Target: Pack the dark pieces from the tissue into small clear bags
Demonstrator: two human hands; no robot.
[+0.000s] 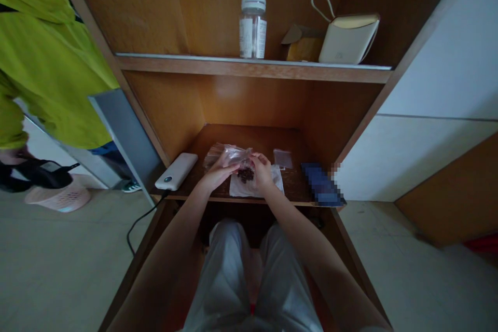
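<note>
My left hand (220, 172) and my right hand (262, 171) meet over the wooden desk surface (249, 140), both pinching a crumpled clear plastic bag (229, 155). A clump of small dark pieces (245, 175), possibly dried fruit, sits just below the bag, between my hands. Under them lies a white paper sheet (259, 188). A small clear sachet (282, 158) lies just beyond my right hand.
A white power bank (176, 171) with a black cable (142, 223) lies left of my hands. A pixelated blue object (322, 184) sits on the right. The shelf above holds a labelled jar (252, 28) and a cream pouch (348, 39). A person in a yellow-green jacket (49, 57) stands at left.
</note>
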